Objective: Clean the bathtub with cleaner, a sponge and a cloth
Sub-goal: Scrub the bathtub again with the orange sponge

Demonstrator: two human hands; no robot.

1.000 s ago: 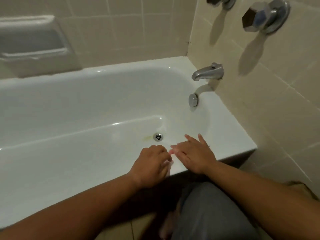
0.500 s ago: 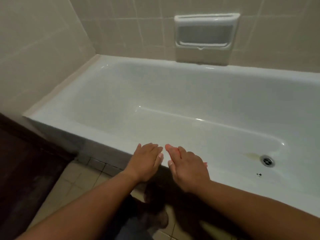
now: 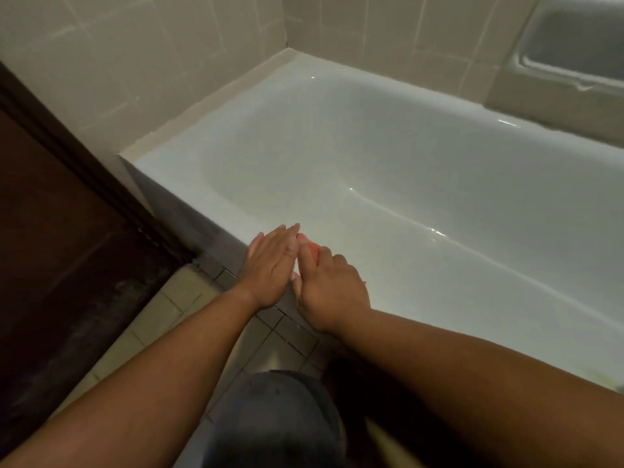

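One view, head camera | progress: rim wiping underway, I judge; bathtub [image 3: 371, 146] glossy smooth white enamel, no foam, cleaner and cloth unseen | left hand [image 3: 270, 265] flat on near rim, fingers straight, together | right hand [image 3: 332, 292] beside it, fingers curled over likely orange sponge [image 3: 313, 252], mostly hidden | matte beige wall tiles [image 3: 152, 45]

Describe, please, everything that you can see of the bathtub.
The bathtub is white and glossy, like enamel, with a bright line of highlights running along its inside. It is built in against beige tiled walls, and a pale strip seals its left end. Nothing lies in the part that shows; the drain is out of view. On the near rim the left hand lies flat, and beside it the right hand grips an orange thing.
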